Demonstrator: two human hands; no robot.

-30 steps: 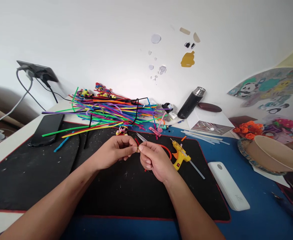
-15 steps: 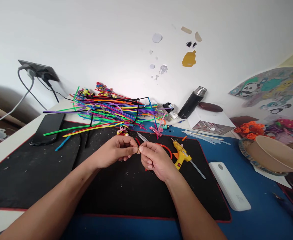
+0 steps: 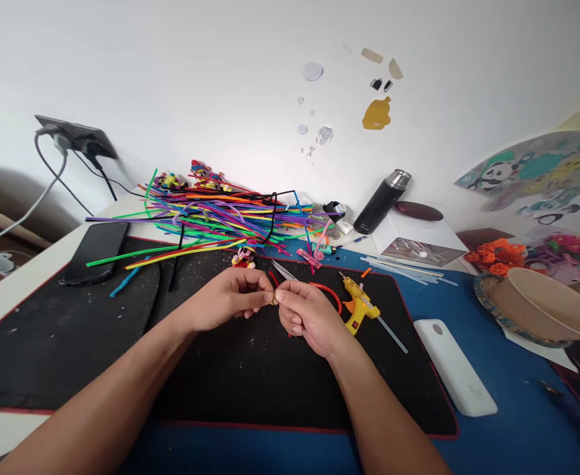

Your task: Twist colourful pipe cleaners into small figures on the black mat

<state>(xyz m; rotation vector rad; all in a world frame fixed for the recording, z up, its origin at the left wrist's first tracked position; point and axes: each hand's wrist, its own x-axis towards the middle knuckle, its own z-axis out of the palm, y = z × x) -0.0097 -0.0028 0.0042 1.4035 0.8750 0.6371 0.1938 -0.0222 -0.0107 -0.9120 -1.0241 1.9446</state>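
Note:
My left hand (image 3: 237,297) and my right hand (image 3: 307,313) meet above the black mat (image 3: 250,389). Each is closed in a pinch, thumb against finger. Between the fingertips shows a tiny yellowish piece (image 3: 274,301), mostly covered and too small to name. Just behind my hands lie scissors (image 3: 282,270) with red handles, partly hidden by my right hand. A small pipe-cleaner figure (image 3: 245,257) sits behind my left hand. Right of my right hand rests a yellow glue gun (image 3: 359,303) with a clear glue stick in its back.
A heap of coloured pipe cleaners (image 3: 220,214) spreads along the wall. A phone (image 3: 96,254) lies left, a white oblong case (image 3: 455,366) right. Farther back are a black flask (image 3: 383,201), loose glue sticks (image 3: 403,269) and a white box (image 3: 418,237). A beige bowl (image 3: 551,300) stands far right.
My hands keep nearly the same pose, pinched together around the small piece. The view has shifted very slightly; nothing else has visibly moved.

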